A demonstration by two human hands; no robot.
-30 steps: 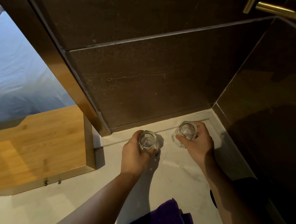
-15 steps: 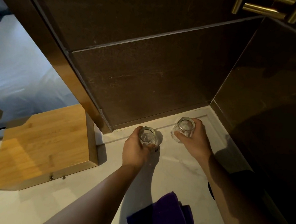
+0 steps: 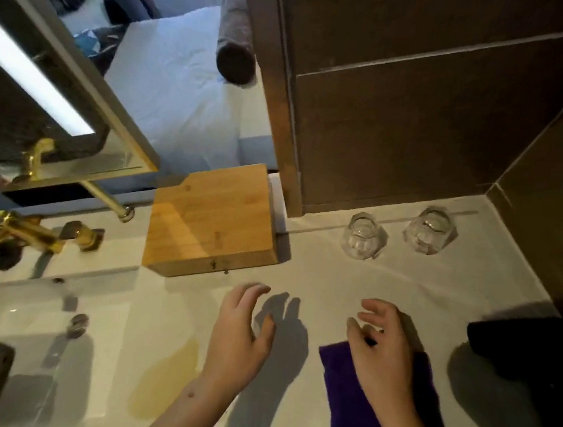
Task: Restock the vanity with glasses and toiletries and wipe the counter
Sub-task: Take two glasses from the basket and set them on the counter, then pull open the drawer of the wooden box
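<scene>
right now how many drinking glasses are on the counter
2. The left glass stands near the dark wall's base, right of the wooden box. The right glass stands beside it, nearer the corner. Neither hand touches them; none seem hidden.

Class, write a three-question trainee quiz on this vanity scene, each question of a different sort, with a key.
1. True or false: the left hand grips a glass.
2. Multiple choice: the two glasses stand (a) in the sink, (b) on the counter by the back wall, (c) on the wooden box.
3. Fill in: the right hand hovers over the ___ cloth.

Key: 1 false; 2 b; 3 purple.
</scene>
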